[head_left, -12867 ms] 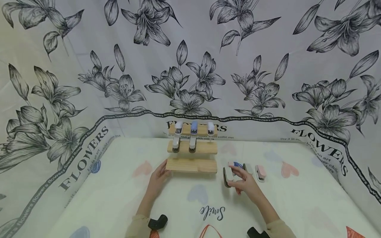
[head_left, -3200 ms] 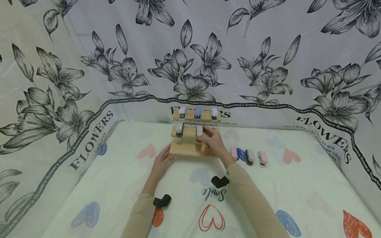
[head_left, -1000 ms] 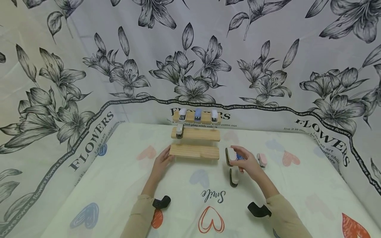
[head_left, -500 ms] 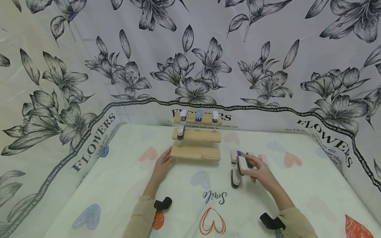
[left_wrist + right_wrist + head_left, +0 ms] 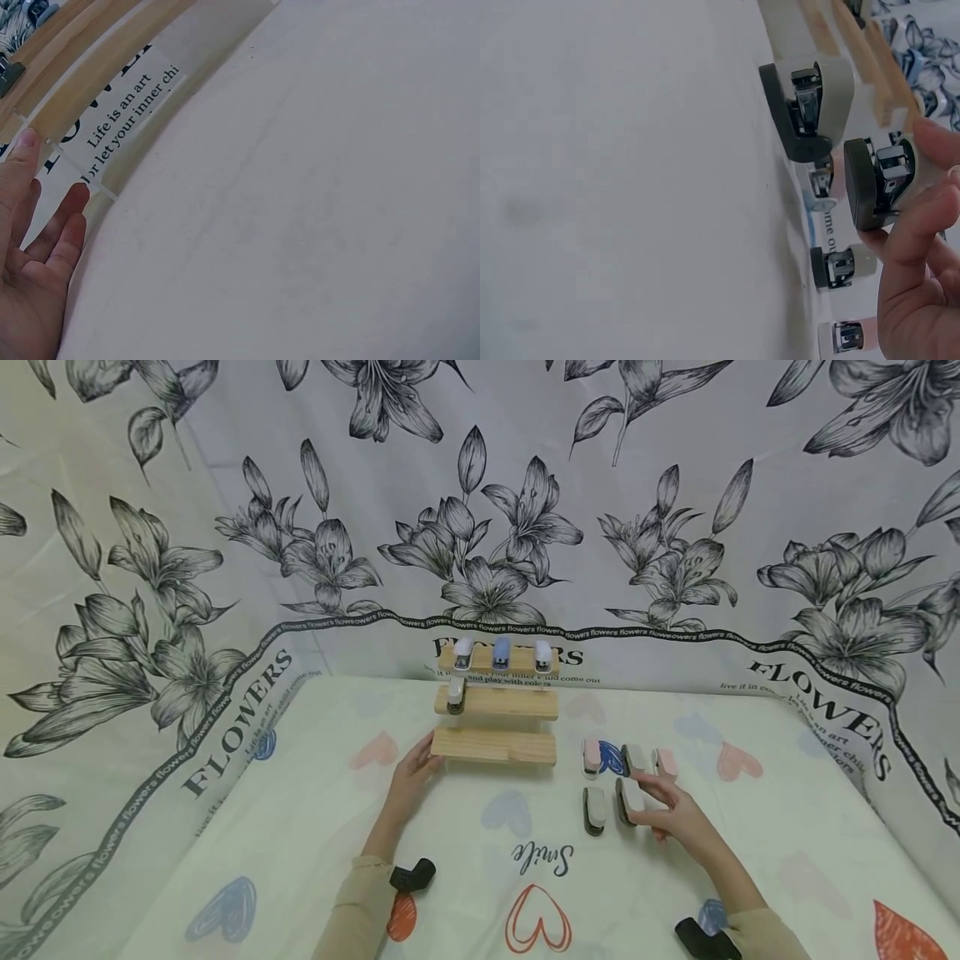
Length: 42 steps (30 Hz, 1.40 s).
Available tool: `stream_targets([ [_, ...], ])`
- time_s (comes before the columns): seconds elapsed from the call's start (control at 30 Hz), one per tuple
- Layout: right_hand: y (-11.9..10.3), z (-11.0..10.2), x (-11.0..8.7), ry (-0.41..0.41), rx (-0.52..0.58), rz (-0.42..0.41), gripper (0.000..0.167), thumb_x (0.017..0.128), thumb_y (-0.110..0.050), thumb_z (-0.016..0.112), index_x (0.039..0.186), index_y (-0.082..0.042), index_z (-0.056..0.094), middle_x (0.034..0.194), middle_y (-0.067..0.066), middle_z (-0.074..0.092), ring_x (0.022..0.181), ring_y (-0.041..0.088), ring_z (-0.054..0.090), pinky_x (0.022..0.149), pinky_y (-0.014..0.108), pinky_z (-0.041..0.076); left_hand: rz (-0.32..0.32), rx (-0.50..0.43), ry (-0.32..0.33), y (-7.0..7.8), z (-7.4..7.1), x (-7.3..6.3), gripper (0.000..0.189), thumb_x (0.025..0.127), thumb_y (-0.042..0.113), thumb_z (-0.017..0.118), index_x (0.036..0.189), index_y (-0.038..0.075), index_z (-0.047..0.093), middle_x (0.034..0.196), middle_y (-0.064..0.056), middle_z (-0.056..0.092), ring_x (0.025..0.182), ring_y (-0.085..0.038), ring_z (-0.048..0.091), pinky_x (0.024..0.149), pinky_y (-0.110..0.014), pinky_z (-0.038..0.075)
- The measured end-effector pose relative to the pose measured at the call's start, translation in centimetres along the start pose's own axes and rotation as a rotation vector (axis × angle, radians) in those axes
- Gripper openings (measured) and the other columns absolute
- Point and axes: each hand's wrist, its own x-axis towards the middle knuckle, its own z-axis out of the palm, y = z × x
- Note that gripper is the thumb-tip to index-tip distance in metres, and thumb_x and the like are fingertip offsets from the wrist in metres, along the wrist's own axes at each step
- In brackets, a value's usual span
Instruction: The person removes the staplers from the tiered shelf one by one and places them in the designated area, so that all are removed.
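Pinching a pale stapler (image 5: 630, 800), right-hand grip (image 5: 678, 818).

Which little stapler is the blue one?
The middle stapler on the top wooden shelf. Its left neighbour and right neighbour look whitish, and no other stapler looks blue.

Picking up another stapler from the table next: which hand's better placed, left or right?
Right, likely. The right hand pinches one pale stapler close beside the other table staplers, though it must let go first. The left hand holds the wooden rack, farther off.
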Motion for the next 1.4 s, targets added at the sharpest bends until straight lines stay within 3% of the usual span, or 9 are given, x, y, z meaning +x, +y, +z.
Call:
stream_targets([
  [0.13,1.4,-0.5,-0.1,0.016,0.002,0.032,0.067,0.076,-0.006,0.07,0.133,0.001,0.036,0.139,0.024,0.028,0.047,0.01,0.04,0.04,0.024,0.04,0.007,-0.014,0.001,0.2,0.2,-0.2,0.052,0.091,0.011,0.054,0.137,0.001,0.032,0.136,-0.013,0.035,0.12,-0.027,0.039,0.097,-0.031,0.033],
  [0.47,1.9,-1.2,-0.7,0.021,0.003,0.08,0.069,0.075,-0.007,0.071,0.134,0.0,0.035,0.139,0.025,0.026,0.047,0.01,0.04,0.041,0.024,0.04,0.021,0.009,0.002,0.6,0.2,-0.2,0.052,0.091,0.01,0.054,0.136,-0.001,0.032,0.136,-0.015,0.035,0.119,-0.028,0.04,0.097,-0.031,0.033],
  [0.63,2.4,-1.4,-0.9,0.032,0.004,0.092,0.068,0.074,-0.006,0.071,0.133,0.0,0.036,0.138,0.027,0.027,0.046,0.01,0.04,0.04,0.023,0.039,0.037,-0.03,-0.002,-0.5,0.1,0.0,0.053,0.09,0.012,0.055,0.137,0.001,0.033,0.136,-0.014,0.035,0.119,-0.028,0.04,0.096,-0.032,0.034],
  [0.77,3.0,-1.5,-0.9,0.031,-0.009,0.106,0.069,0.074,-0.008,0.072,0.133,0.001,0.036,0.137,0.028,0.028,0.044,0.01,0.042,0.04,0.024,0.041,0.029,-0.015,0.015,-1.8,-0.1,0.4,0.055,0.089,0.019,0.057,0.137,0.005,0.035,0.136,-0.011,0.037,0.118,-0.025,0.042,0.096,-0.03,0.035],
  [0.9,3.3,-1.5,-0.9,0.031,-0.022,0.12,0.071,0.074,-0.01,0.073,0.133,0.0,0.036,0.136,0.028,0.028,0.044,0.01,0.043,0.039,0.026,0.042,0.027,-0.001,0.021,-2.2,-0.2,0.6,0.056,0.089,0.022,0.057,0.138,0.007,0.034,0.136,-0.01,0.037,0.119,-0.024,0.041,0.097,-0.031,0.033],
  [1.0,3.3,-1.5,-0.9,0.028,-0.019,0.124,0.072,0.074,-0.01,0.073,0.134,0.0,0.035,0.137,0.029,0.026,0.043,0.011,0.043,0.039,0.026,0.042,0.009,-0.021,0.02,-1.8,-0.1,0.6,0.055,0.089,0.018,0.057,0.137,0.007,0.035,0.137,-0.01,0.036,0.12,-0.024,0.04,0.098,-0.032,0.032],
  [1.23,2.7,-1.6,-1.0,0.001,-0.037,0.138,0.073,0.075,-0.011,0.072,0.135,-0.001,0.032,0.138,0.03,0.022,0.045,0.012,0.044,0.041,0.026,0.044,0.009,0.017,0.0,0.5,0.2,-0.1,0.053,0.091,0.011,0.054,0.137,0.0,0.031,0.137,-0.014,0.034,0.12,-0.028,0.039,0.096,-0.033,0.034],
  [1.4,2.3,-1.6,-1.0,-0.022,-0.048,0.14,0.073,0.076,-0.01,0.071,0.136,-0.001,0.029,0.139,0.031,0.019,0.047,0.013,0.046,0.042,0.027,0.045,0.006,0.001,0.0,0.6,0.2,-0.2,0.053,0.091,0.01,0.054,0.137,0.0,0.031,0.137,-0.014,0.035,0.119,-0.029,0.039,0.096,-0.033,0.035],
])
